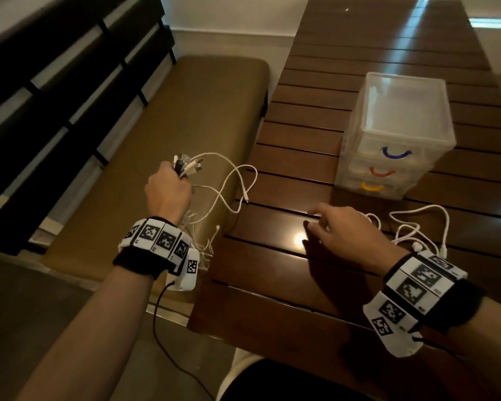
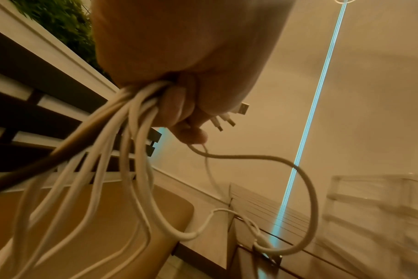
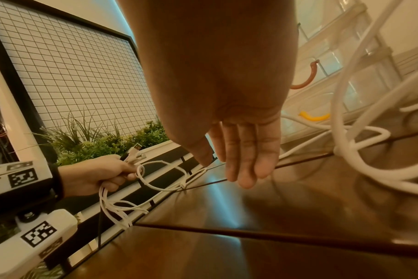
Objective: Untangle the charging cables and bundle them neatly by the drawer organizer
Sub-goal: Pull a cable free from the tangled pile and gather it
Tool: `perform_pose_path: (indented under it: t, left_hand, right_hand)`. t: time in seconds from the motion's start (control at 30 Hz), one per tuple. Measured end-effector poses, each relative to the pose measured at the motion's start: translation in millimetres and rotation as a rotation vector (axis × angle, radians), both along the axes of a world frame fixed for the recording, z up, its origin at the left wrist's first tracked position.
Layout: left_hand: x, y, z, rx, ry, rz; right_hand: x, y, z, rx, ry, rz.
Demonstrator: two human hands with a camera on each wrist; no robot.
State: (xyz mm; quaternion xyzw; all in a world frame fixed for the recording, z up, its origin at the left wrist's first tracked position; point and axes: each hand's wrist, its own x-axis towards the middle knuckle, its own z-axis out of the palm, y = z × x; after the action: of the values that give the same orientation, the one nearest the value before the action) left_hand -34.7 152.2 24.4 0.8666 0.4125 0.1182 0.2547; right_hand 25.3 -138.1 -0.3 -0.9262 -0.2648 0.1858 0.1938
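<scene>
My left hand (image 1: 168, 192) is raised off the table's left edge and grips a bunch of white charging cables (image 2: 122, 143) by their plug ends (image 1: 187, 164), with one dark cable among them. Their loose lengths hang down, and one loop (image 1: 237, 186) trails onto the table. My right hand (image 1: 339, 230) hovers over the table with straight fingers (image 3: 246, 162) and holds nothing. Another white cable (image 1: 417, 230) lies coiled just right of it. The clear drawer organizer (image 1: 396, 134), with blue, red and yellow handles, stands behind the right hand.
The dark slatted wooden table (image 1: 344, 82) runs away from me. An olive cushioned bench (image 1: 171, 117) with a dark slatted backrest (image 1: 55, 82) lies to the left. In the right wrist view a wire grid panel (image 3: 79, 79) and green plants (image 3: 103, 143) stand behind.
</scene>
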Motion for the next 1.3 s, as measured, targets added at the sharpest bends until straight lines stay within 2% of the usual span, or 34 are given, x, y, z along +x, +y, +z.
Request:
perform_pose_path:
  t: [0.33,0.43,0.57,0.7,0.97,1.13,1.3]
  left_hand:
    - [-8.0,37.8,-10.5,-0.045,0.054,0.156]
    - [-12.0,44.6,-12.2,-0.101,0.093,0.164]
    - [-12.3,39.2,-8.5,-0.152,0.026,0.124]
    - [-5.3,19.4,-1.7,-0.2,-0.081,0.006]
    - [12.8,-56.2,20.1,-0.388,-0.22,-0.372]
    - [24.6,-128.4,16.5,-0.275,-0.124,-0.685]
    - [33.3,-189.2,20.8,-0.234,-0.118,-0.83]
  right_hand:
    - [-4.9,16.3,-1.5,-0.066,0.005,0.09]
    - [-5.2,16.3,-1.9,-0.076,0.009,0.101]
    - [-6.8,14.5,-0.5,-0.087,0.009,0.12]
    - [-8.8,12.1,1.8,-0.083,0.004,0.14]
    - [-10.3,-14.6,12.5,-0.034,-0.023,0.129]
    - [-0.6,-38.7,26.6,0.045,-0.078,0.053]
    - [12.4,-79.5,49.4,0.243,-0.181,-0.117]
